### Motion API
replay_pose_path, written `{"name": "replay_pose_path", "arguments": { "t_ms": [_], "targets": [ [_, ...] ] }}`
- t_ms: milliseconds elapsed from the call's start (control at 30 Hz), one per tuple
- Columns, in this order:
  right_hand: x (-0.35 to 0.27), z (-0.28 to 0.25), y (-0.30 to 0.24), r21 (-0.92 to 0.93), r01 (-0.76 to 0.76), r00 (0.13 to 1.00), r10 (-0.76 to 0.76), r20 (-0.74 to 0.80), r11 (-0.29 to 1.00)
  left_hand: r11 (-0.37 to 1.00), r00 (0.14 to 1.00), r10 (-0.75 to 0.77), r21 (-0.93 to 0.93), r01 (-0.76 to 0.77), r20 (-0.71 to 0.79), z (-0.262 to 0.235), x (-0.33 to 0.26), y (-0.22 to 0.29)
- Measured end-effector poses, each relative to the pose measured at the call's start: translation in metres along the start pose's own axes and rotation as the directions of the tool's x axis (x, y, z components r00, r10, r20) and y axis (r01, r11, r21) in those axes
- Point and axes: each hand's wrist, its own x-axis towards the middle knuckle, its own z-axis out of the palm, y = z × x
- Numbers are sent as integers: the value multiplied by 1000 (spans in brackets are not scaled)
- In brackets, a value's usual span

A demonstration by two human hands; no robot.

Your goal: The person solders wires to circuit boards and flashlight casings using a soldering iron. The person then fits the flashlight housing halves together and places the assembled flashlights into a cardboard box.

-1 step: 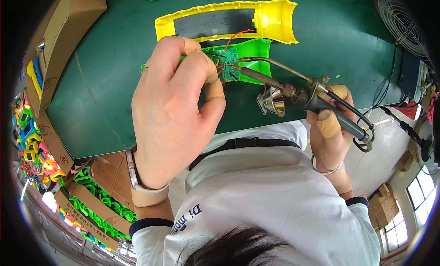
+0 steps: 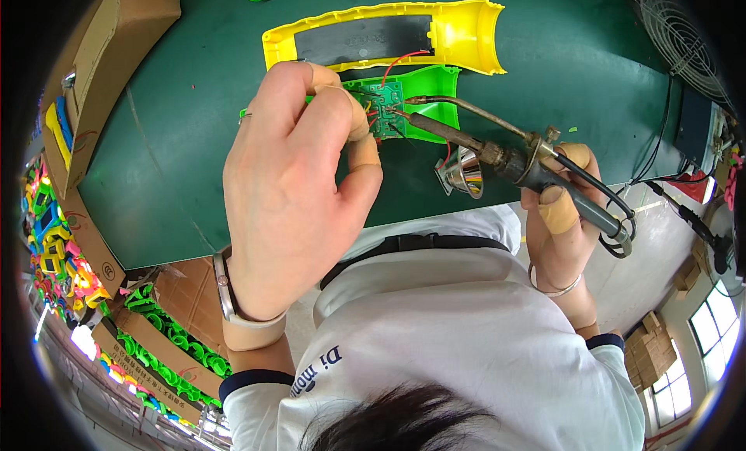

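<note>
A soldering iron (image 2: 517, 167) with a thin solder-feed tube (image 2: 482, 114) clamped along it is gripped in my right hand (image 2: 563, 210). Its tip meets the small green circuit board (image 2: 388, 101), which lies in a bright green plastic half-shell (image 2: 443, 82). My left hand (image 2: 299, 163) is closed in a pinch at the board's left edge, tape wrapped on its fingertips. Thin red and yellow wires run from the board towards those fingers; what they pinch is hidden. A silver cone-shaped reflector (image 2: 466, 173) sits below the iron, with a red wire beside it.
Beyond the green shell lies a yellow half-shell (image 2: 466, 39) with a black panel (image 2: 365, 40), a red wire reaching it. Cardboard boxes (image 2: 128, 39) stand at the left. A wire fan guard (image 2: 684, 39) and dark cables (image 2: 660, 140) are at the right of the green table (image 2: 179, 179).
</note>
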Motion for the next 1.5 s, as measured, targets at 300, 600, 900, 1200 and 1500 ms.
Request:
{"name": "replay_pose_path", "arguments": {
  "t_ms": [300,600,900,1200,1500],
  "targets": [
    [2,-9,2,-2,55,998,-55,6,998,1000,1000,10,14,-10,2,1,1,0],
    [14,-8,-2,74,138,988,-132,-81,988,985,985,169,38,-169,-10,-1,2,-13],
    [21,-8,-5,67,186,981,-183,-58,980,973,993,4,-227,-32,-119,-10,-4,-25],
    [28,-19,-8,12,214,977,-214,-11,977,565,666,631,354,-746,397,-36,-40,-59],
    [26,-10,-16,-6,198,980,-198,-7,980,823,799,567,193,-535,-203,0,-5,-42]
  ]
}}
